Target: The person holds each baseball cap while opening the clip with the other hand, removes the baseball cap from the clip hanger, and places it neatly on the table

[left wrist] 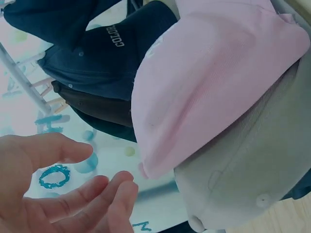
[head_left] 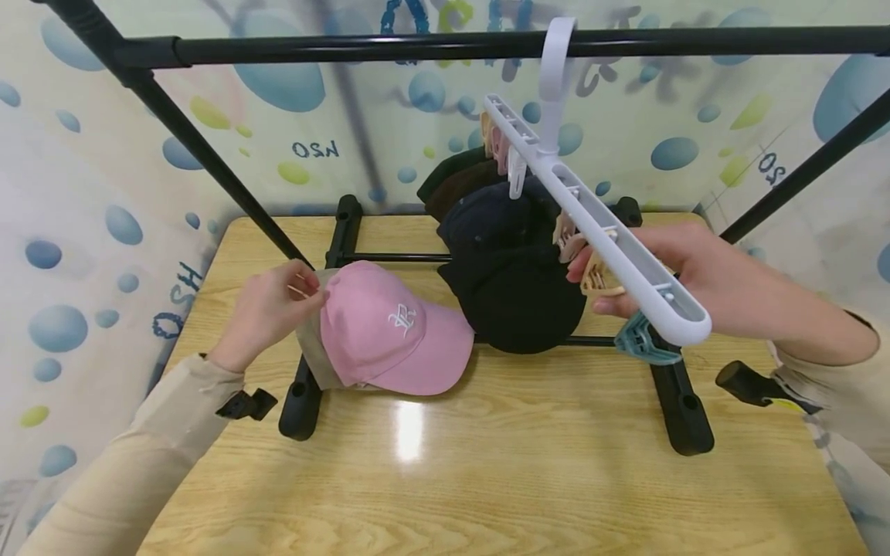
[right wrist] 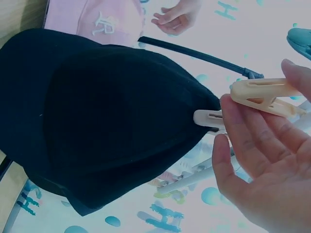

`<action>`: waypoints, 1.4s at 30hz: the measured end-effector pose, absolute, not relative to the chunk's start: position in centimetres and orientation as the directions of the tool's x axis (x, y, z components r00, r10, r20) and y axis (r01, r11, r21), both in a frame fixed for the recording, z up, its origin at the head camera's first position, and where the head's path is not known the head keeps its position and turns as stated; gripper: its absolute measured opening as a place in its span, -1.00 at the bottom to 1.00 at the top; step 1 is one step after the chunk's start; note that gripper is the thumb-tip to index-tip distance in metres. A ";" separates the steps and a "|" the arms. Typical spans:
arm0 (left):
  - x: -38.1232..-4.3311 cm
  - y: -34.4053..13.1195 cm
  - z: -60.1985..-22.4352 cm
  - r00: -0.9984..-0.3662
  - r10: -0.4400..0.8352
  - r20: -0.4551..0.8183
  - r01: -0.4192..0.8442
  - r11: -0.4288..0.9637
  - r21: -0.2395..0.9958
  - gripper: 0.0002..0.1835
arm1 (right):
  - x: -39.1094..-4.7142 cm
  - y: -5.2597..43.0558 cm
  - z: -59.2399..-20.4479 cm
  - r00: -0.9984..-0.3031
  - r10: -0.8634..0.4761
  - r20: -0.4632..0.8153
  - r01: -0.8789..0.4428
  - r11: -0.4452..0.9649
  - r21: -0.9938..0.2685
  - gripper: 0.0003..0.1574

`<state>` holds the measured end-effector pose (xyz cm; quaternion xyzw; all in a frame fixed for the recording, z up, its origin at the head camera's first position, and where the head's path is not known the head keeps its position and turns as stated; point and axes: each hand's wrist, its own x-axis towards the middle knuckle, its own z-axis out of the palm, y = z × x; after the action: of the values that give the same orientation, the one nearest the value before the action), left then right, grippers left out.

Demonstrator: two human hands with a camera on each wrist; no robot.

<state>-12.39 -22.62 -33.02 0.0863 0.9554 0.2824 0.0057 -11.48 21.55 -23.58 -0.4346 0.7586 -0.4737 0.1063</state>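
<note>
A white hanger (head_left: 591, 210) with several clips hangs from the black rail. My right hand (head_left: 695, 270) pinches its yellow clip (right wrist: 265, 91) between thumb and fingers. A pale pink clip (right wrist: 208, 117) beside it grips the edge of a black cap (head_left: 524, 305). Behind that hang a navy cap (head_left: 480, 216) and darker brown and green caps. To the left, a pink cap (head_left: 385, 324) with a white emblem lies over a beige cap (left wrist: 233, 174). My left hand (head_left: 267, 313) hovers by their left side, fingers loosely bent; the left wrist view shows nothing in it.
The rack's black top rail (head_left: 348, 49) crosses above the hands, with slanted posts at both sides. Its feet (head_left: 300, 401) stand on the wooden table (head_left: 487, 463). A blue clip (head_left: 647, 340) hangs at the hanger's near end. Behind is a patterned wall.
</note>
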 end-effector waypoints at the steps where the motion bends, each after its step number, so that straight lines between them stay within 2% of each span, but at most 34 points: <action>1: -12.4 -22.5 -32.9 -0.985 0.170 0.037 0.163 0.825 0.541 -0.82 | -11.5 21.6 -23.7 -0.595 -0.762 0.254 -0.555 0.162 -0.816 -0.44; 3: -12.4 -22.3 -32.8 -0.984 0.174 0.036 0.165 0.823 0.544 -0.83 | -11.6 21.7 -23.9 -0.573 -0.775 0.265 -0.513 0.087 -0.854 -0.43; 6: -12.4 -22.0 -32.6 -0.983 0.180 0.038 0.172 0.821 0.544 -0.85 | -11.7 21.9 -24.2 -0.563 -0.776 0.284 -0.550 0.095 -0.830 -0.38; 9: -12.4 -21.8 -32.5 -0.981 0.189 0.051 0.186 0.823 0.537 -0.86 | -11.5 22.2 -24.2 -0.609 -0.745 0.272 -0.602 0.210 -0.771 -0.35; 12: -12.5 -21.6 -32.5 -0.978 0.199 0.065 0.202 0.821 0.533 -0.88 | -11.3 22.5 -24.2 -0.669 -0.702 0.243 -0.616 0.342 -0.710 -0.42; 14: -12.6 -21.5 -32.5 -0.975 0.207 0.075 0.215 0.818 0.534 -0.89 | -11.3 22.6 -24.2 -0.684 -0.691 0.234 -0.623 0.387 -0.679 -0.46; 20: -12.7 -21.2 -32.5 -0.970 0.226 0.089 0.238 0.810 0.536 -0.91 | -11.5 22.5 -24.2 -0.694 -0.683 0.226 -0.640 0.443 -0.628 -0.44; 25: -12.6 -20.9 -32.4 -0.967 0.237 0.096 0.251 0.804 0.540 -0.90 | -11.7 22.1 -23.9 -0.701 -0.659 0.274 -0.655 0.441 -0.614 -0.40; 32: -12.6 -20.7 -32.6 -0.960 0.260 0.107 0.275 0.789 0.549 -0.87 | -11.9 20.6 -23.3 -0.776 -0.585 0.237 -0.569 0.488 -0.662 -0.25; 42: -12.5 -20.2 -33.0 -0.949 0.289 0.124 0.309 0.786 0.535 -0.91 | -12.8 19.3 -23.4 -0.822 -0.564 0.082 -0.430 0.519 -0.739 -0.36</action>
<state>-12.54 -20.16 -32.96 0.1583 0.9449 0.2860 -0.0179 -12.84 19.33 -23.35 -0.2865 0.8675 -0.3978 0.0843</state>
